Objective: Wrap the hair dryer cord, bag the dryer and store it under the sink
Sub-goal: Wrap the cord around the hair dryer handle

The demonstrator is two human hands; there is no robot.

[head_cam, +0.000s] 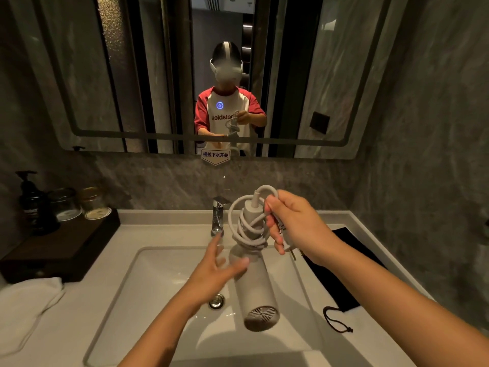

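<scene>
A pale grey hair dryer (256, 290) hangs over the sink basin with its barrel pointing down toward me. Its cord (248, 229) is coiled in several loops around the handle. My right hand (293, 223) grips the handle and the coiled cord, and the plug (289, 249) sticks out below my fingers. My left hand (218, 271) is beside the barrel with fingers spread, touching or nearly touching it and holding nothing. A black drawstring bag (341, 274) lies flat on the counter to the right of the basin.
The white sink (158, 263) has a chrome faucet (218, 215) at the back and a drain (217, 300). A dark tray (66, 247) with a pump bottle and jars stands at the left, a white towel (23, 311) in front of it. A mirror covers the wall.
</scene>
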